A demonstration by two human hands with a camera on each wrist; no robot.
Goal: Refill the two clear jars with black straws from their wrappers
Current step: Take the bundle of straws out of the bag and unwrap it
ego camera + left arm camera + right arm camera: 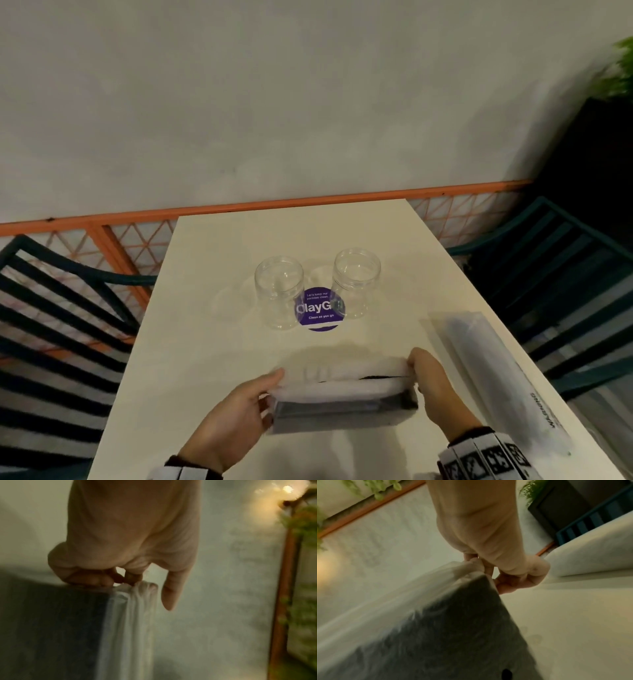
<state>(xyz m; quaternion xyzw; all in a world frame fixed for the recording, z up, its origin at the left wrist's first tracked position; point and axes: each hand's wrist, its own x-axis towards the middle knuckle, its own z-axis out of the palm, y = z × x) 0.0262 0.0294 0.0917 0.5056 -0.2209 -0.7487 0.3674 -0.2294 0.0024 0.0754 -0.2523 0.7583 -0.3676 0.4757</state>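
Two clear jars, one on the left (279,297) and one on the right (357,281), stand upright in the middle of the white table (212,342); I see nothing inside them. Near the table's front, a clear plastic wrapper of black straws (342,402) lies crosswise. My left hand (239,411) pinches its left end (137,588). My right hand (435,387) pinches its right end (474,566). The wrapper's loose top film is bunched up between the hands. A second wrapper of black straws (493,370) lies along the right side of the table.
A round purple sticker (320,310) is stuck on the table between the jars. Dark slatted chairs stand at the left (51,308) and right (565,274). An orange-trimmed wall (308,202) runs behind the table. A plant (620,68) sits at the far right.
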